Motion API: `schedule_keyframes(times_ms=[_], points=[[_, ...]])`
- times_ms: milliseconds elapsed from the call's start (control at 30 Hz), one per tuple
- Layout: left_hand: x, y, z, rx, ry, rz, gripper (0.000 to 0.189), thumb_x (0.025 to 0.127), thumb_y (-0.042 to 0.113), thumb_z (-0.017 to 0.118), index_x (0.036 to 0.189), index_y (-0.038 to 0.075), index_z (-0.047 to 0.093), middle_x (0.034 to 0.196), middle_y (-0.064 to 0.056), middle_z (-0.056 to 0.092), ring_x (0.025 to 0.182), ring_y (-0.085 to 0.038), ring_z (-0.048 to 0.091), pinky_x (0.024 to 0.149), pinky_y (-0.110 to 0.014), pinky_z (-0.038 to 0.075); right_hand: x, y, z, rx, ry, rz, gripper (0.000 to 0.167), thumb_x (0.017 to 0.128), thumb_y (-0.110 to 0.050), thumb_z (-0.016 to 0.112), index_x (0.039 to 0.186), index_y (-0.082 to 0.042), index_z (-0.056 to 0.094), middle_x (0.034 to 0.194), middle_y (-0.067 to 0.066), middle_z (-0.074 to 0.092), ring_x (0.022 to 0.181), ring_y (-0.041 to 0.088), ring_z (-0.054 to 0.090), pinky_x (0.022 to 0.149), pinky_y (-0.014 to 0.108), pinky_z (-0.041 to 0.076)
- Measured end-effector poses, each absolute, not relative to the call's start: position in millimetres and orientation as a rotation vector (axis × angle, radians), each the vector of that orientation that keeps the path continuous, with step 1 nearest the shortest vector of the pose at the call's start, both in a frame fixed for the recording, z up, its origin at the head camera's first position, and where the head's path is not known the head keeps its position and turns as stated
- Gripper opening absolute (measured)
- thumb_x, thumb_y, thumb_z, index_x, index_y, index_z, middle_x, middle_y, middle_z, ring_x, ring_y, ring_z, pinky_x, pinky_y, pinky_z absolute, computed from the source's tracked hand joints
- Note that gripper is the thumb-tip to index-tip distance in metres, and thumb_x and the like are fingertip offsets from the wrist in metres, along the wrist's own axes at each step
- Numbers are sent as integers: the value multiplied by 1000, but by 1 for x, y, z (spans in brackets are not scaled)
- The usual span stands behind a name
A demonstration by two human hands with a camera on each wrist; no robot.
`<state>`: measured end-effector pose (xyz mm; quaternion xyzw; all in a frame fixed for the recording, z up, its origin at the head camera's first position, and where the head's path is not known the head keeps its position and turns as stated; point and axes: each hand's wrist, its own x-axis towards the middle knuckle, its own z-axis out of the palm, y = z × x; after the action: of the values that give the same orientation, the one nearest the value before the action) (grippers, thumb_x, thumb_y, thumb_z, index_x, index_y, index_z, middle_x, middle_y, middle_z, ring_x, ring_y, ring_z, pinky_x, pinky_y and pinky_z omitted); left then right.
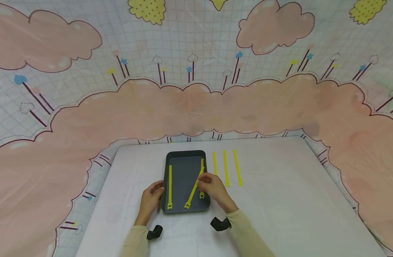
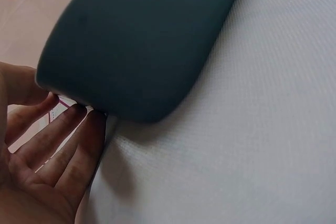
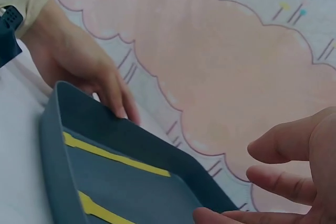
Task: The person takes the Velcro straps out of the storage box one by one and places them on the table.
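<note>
A dark grey-blue tray stands on the white table, with three flat yellow cable straps inside. One strap runs along its left side. Another strap slants across the strap at the right side. My left hand grips the tray's left side; in the left wrist view its fingertips reach under the edge. Over the tray's right part is my right hand, close to the upper end of the slanting strap. Its thumb and fingers stand apart in the right wrist view, with nothing between them.
Three more yellow straps lie side by side on the table, right of the tray. A cloth printed with clouds hangs behind and spreads around the table. Each sleeve has a black wrist device near the cuff.
</note>
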<state>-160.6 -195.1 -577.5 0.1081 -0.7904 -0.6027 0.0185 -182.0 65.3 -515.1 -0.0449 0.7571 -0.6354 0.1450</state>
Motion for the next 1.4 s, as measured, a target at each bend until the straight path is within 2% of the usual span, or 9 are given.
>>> schedule_keyframes(times_ms=[133,233,433,700,967,1267,1400], points=[[-161,-194,-579,332,-2446,-1872,36,96,9,60,131,2,59,130,-23,62,105,-17,67,73,-19,51,-182,57,-522,-145,2169,-1782,28,93,-14,64,114,4,61,112,18,69,103,38,67,88,45,56],[-161,-194,-578,332,-2448,-1878,36,96,9,60,132,2,59,130,-23,62,109,-22,67,73,-18,51,-183,52,-526,-154,2180,-1758,28,92,-14,65,113,4,62,108,15,70,102,37,67,86,44,56],[-160,-194,-575,323,-2445,-1916,38,97,9,59,134,1,57,134,-24,59,120,-35,61,76,-15,49,-185,47,-531,-108,2264,-1678,22,89,-18,69,106,-4,65,102,11,71,89,31,70,77,37,57],[-160,-193,-574,329,-2452,-1907,38,97,11,60,134,2,57,134,-23,60,119,-32,62,74,-16,49,-189,40,-539,-83,2317,-1581,19,88,-21,70,102,-9,66,100,9,71,82,24,70,70,31,53],[-159,-195,-575,322,-2449,-1910,39,98,12,59,135,1,56,135,-24,59,120,-34,61,74,-16,49,-193,33,-542,-127,2311,-1561,17,89,-21,69,103,-10,66,105,10,72,84,23,71,73,32,54],[-161,-197,-581,330,-2486,-1847,37,97,12,60,133,6,59,132,-19,62,121,-31,62,84,-13,48,-195,27,-544,-159,2273,-1558,21,89,-19,69,105,-7,66,106,10,71,87,23,69,78,36,57],[-162,-198,-582,321,-2499,-1834,37,97,13,59,134,6,58,133,-19,61,122,-31,61,84,-11,46,-196,25,-545,-177,2250,-1570,25,89,-19,69,108,-3,66,106,10,71,87,23,69,79,37,57]])
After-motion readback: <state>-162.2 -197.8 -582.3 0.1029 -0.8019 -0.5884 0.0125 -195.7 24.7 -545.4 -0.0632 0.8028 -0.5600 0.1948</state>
